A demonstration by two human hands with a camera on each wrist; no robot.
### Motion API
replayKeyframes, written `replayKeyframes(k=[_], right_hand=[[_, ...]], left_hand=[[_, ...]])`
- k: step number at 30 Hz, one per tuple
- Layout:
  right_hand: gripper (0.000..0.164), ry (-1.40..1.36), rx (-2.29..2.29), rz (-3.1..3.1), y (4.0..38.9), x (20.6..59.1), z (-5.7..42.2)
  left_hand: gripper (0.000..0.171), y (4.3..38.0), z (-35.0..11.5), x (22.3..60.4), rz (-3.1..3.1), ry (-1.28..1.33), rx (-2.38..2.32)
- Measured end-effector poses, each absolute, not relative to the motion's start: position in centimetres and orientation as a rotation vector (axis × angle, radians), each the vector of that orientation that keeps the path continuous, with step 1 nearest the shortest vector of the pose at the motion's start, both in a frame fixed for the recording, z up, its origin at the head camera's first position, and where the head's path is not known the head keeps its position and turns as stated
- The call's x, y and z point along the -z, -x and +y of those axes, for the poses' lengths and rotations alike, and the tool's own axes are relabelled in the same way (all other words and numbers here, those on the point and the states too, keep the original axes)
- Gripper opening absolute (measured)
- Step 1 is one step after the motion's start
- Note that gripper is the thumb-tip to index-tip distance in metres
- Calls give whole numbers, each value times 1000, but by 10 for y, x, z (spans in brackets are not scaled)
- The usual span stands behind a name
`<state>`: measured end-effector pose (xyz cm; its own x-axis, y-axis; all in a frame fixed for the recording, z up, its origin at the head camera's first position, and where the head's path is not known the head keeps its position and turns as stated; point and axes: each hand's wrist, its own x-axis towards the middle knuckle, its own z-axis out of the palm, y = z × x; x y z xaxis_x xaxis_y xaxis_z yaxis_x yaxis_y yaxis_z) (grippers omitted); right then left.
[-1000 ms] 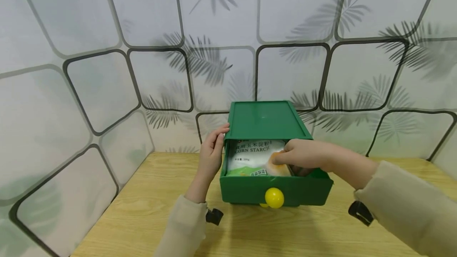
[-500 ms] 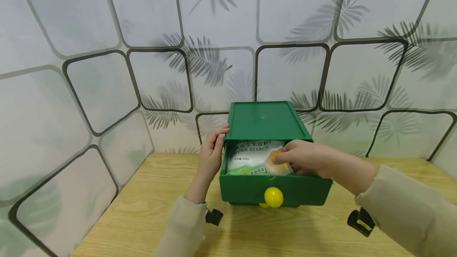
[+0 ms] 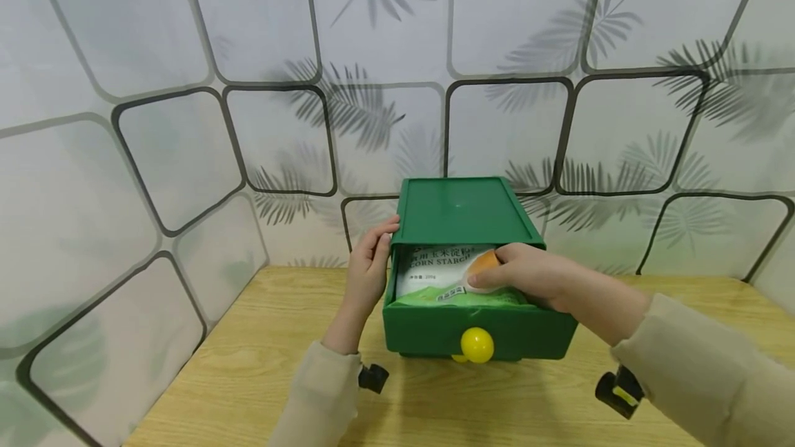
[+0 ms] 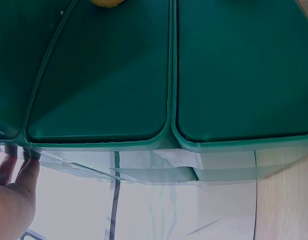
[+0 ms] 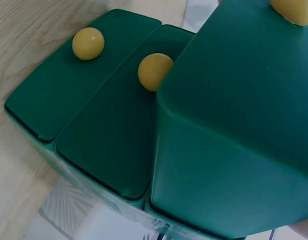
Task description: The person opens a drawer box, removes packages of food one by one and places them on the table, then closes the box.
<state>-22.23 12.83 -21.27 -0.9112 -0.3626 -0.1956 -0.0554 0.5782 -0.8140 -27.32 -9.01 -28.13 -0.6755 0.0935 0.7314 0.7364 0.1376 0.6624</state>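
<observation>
A green drawer cabinet (image 3: 459, 212) stands on the table with its top drawer (image 3: 428, 330) pulled out; a yellow knob (image 3: 477, 345) sits on that drawer's front. Inside lies a white and green bag of corn starch (image 3: 435, 278). My right hand (image 3: 540, 278) reaches in from the right and pinches the bag's right side, thumb on top, other fingers mostly hidden. My left hand (image 3: 368, 264) rests against the cabinet's left side, fingers extended; the left wrist view shows part of this hand (image 4: 16, 200) at the clear side wall.
Two lower drawers stay closed in the right wrist view, a middle one (image 5: 108, 135) and a bottom one (image 5: 68, 85), each with a yellow knob. Wood-grain table (image 3: 248, 364) lies around the cabinet. A patterned wall covering (image 3: 385, 123) rises behind.
My right hand has shifted slightly, its thumb moving a little left and down on the bag. More of the bag's green lower edge shows at the right. My left hand keeps its place.
</observation>
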Motion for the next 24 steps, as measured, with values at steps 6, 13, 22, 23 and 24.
replayKeyframes(k=[6,13,22,23,24], right_hand=[[82,295,1377,2400,224,214,129],[80,270,1459,2353,225,214,131],[45,184,1620,2303,225,215,133],[37,177,1642,2295,225,216,133],[31,169,1659,2286,225,216,133]], left_hand=[[25,273,-90,281,-1895,794,1578],[25,272,-90,281,-1895,789,1581],[25,274,-90,281,-1881,806,1584],[25,274,-90,281,-1879,807,1586],[25,274,-90,281,-1880,807,1589]])
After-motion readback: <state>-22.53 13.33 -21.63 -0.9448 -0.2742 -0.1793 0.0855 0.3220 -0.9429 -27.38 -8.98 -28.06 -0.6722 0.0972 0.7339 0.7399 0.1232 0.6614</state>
